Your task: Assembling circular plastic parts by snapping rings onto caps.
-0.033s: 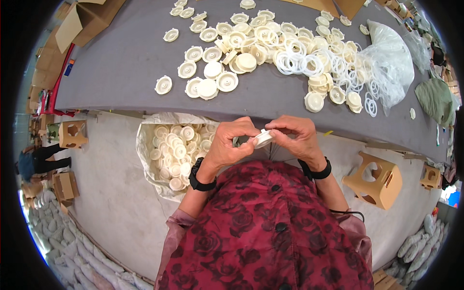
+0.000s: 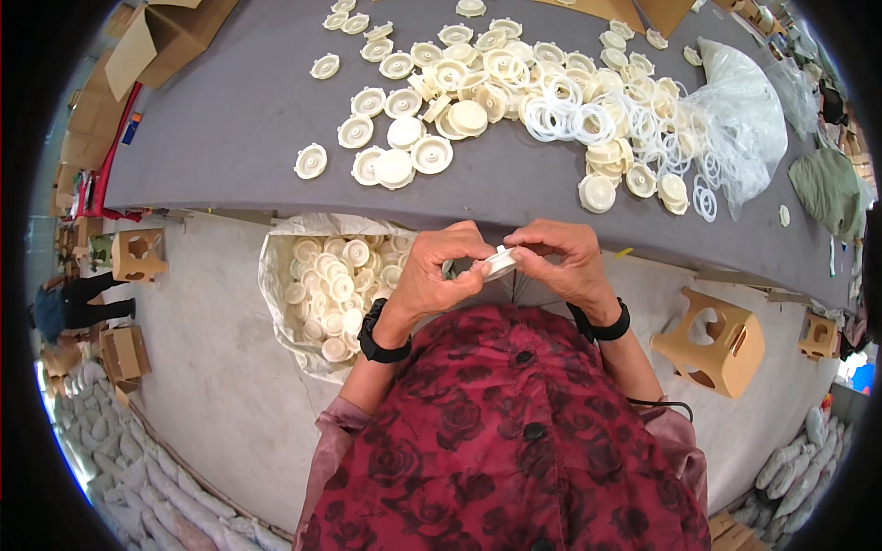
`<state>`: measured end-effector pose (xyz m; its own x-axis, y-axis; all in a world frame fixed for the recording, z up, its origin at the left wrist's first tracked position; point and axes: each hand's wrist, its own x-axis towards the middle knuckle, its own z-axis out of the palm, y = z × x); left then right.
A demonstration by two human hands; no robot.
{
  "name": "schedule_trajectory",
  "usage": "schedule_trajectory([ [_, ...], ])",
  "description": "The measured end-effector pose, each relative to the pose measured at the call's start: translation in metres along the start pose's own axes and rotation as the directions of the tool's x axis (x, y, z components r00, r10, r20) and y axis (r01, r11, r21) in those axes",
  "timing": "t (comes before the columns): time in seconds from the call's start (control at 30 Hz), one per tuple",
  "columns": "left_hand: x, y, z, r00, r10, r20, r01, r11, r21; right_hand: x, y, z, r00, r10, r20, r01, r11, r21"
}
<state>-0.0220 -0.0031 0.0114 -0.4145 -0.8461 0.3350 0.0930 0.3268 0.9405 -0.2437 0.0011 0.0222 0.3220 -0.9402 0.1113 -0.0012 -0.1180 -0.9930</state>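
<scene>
Now | fingers [image 2: 464,244] pinch cream cap [image 2: 501,264] | any lettering indistinct

We see the cream cap [image 2: 501,264] only in part, its sides covered by the fingertips of the left hand [image 2: 443,268] and the right hand [image 2: 565,262]. The left hand and the table [image 2: 230,138] hide part of the white sack [image 2: 275,294] from us, the view's lower edge cuts off the rose-patterned garment [image 2: 459,441], and the far person [image 2: 55,310] at left is too small and blurred for us to make out the hands.

Caps [image 2: 469,118] on table [image 2: 230,119], bag [image 2: 746,115] right of caps, stool [image 2: 723,355] right of sack [image 2: 275,308]
</scene>
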Motion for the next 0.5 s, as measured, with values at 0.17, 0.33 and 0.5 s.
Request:
schedule_trajectory([
  [0.17,0.005,0.008,-0.001,0.999,0.021,0.034,-0.026,0.987,0.157,0.000,-0.006,0.005,0.993,-0.112,0.038,0.118,0.971,-0.206],
  [0.33,0.004,0.001,-0.002,0.995,-0.002,0.102,-0.029,0.952,0.303,0.003,-0.005,0.009,0.936,-0.325,0.131,0.346,0.798,-0.493],
  [0.5,0.005,0.009,-0.005,0.977,-0.142,0.161,0.132,0.989,0.071,0.003,-0.007,0.007,0.955,-0.273,0.115,0.295,0.843,-0.450],
])
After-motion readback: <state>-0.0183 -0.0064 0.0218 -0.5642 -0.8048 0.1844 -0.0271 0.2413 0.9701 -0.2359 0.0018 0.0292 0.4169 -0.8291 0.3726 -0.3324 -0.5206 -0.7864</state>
